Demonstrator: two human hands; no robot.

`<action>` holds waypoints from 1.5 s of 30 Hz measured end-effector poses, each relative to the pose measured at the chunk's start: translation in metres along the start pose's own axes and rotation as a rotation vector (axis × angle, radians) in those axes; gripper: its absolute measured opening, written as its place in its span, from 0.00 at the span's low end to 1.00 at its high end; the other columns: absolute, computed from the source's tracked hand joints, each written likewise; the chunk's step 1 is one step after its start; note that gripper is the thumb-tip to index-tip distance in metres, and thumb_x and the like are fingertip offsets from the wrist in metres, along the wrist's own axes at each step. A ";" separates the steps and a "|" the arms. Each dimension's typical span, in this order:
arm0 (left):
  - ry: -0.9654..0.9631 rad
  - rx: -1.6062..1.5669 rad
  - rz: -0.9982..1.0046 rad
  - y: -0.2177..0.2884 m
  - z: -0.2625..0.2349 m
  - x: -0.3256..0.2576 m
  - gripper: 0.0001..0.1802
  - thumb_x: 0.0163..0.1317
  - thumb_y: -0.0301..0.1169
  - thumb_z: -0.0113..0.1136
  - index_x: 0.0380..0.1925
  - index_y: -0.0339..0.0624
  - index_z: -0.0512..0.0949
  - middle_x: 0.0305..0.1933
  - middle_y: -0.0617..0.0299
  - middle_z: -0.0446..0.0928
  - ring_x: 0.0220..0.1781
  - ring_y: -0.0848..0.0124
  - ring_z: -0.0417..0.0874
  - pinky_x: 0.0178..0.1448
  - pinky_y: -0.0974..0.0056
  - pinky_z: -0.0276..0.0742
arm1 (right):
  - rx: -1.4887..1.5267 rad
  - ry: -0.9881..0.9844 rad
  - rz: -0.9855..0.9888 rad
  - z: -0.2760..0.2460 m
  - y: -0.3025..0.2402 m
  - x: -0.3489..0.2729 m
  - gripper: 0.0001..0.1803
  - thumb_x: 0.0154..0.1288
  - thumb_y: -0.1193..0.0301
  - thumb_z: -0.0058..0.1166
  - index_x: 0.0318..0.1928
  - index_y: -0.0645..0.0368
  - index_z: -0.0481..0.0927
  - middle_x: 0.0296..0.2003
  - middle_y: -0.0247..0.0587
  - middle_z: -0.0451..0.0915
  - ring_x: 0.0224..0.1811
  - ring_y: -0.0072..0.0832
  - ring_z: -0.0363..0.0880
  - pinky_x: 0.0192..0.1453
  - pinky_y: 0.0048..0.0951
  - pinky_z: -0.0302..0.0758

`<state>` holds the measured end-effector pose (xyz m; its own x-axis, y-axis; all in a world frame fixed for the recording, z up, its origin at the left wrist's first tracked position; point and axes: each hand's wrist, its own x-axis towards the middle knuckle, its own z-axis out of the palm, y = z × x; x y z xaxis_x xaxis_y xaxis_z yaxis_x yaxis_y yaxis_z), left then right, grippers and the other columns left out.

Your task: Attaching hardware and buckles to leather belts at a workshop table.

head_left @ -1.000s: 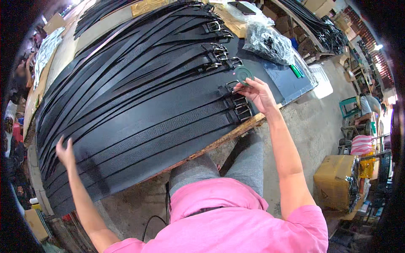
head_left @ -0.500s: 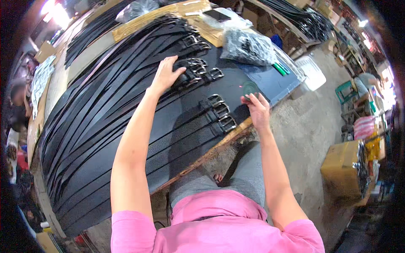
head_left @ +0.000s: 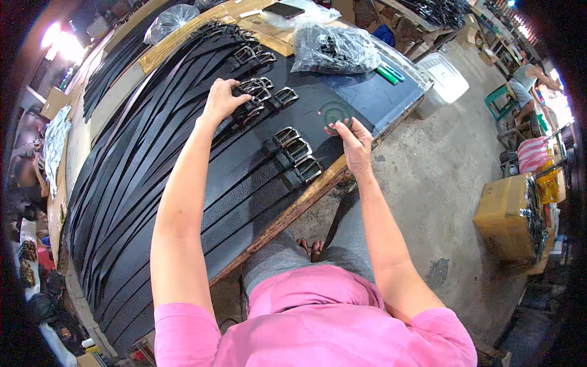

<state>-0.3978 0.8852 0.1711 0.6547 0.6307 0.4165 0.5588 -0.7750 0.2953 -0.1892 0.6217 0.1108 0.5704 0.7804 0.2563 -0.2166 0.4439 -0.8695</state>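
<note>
My left hand (head_left: 223,101) is on a bunch of black belts, its thumb and fingers closed around them just behind their metal buckles (head_left: 260,85). Between the thumb and fingers of my right hand (head_left: 357,145) is the near edge of a thin, round, dark green see-through disc (head_left: 334,112), whose exact kind I cannot make out. Nearer to me, several black belts (head_left: 244,183) lie side by side with their buckles (head_left: 299,153) by the table's wooden edge. One more buckle (head_left: 285,96) sticks out to the right of my left hand.
Many belt straps (head_left: 147,140) fan out leftward across the table. A clear bag of dark parts (head_left: 336,49), green pens (head_left: 388,73) and a phone (head_left: 284,10) lie toward the back. Off the right edge stand a white plastic bin (head_left: 443,76) and a cardboard box (head_left: 504,217). Other people sit at both sides.
The view has shifted, so the table appears lower left to right. My right hand has turned, showing the green disc more face-on. My left hand stays at the bunch of buckles.
</note>
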 end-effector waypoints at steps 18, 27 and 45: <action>-0.017 -0.448 0.118 0.147 -0.009 -0.117 0.26 0.50 0.34 0.72 0.48 0.35 0.79 0.44 0.51 0.79 0.46 0.59 0.78 0.53 0.60 0.73 | 0.103 0.036 -0.009 -0.002 -0.005 0.003 0.04 0.68 0.75 0.52 0.36 0.62 0.78 0.34 0.37 0.81 0.38 0.25 0.81 0.48 0.33 0.80; 0.101 -0.343 -0.040 0.137 -0.031 -0.169 0.26 0.48 0.26 0.71 0.51 0.39 0.78 0.53 0.53 0.77 0.56 0.57 0.76 0.62 0.59 0.70 | -0.059 -0.029 0.282 -0.090 -0.086 0.031 0.14 0.69 0.61 0.51 0.35 0.61 0.78 0.26 0.37 0.78 0.25 0.28 0.77 0.36 0.32 0.76; 0.194 -0.231 -0.008 0.136 -0.021 -0.183 0.15 0.47 0.31 0.71 0.36 0.43 0.82 0.49 0.61 0.77 0.54 0.59 0.73 0.58 0.57 0.66 | -0.527 0.089 0.480 -0.164 -0.075 0.032 0.14 0.66 0.60 0.58 0.34 0.60 0.80 0.19 0.27 0.70 0.20 0.17 0.65 0.26 0.23 0.61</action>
<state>-0.4519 0.6636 0.1530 0.5288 0.6347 0.5635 0.4185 -0.7726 0.4774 -0.0250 0.5414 0.1155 0.5754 0.7875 -0.2209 -0.0608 -0.2282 -0.9717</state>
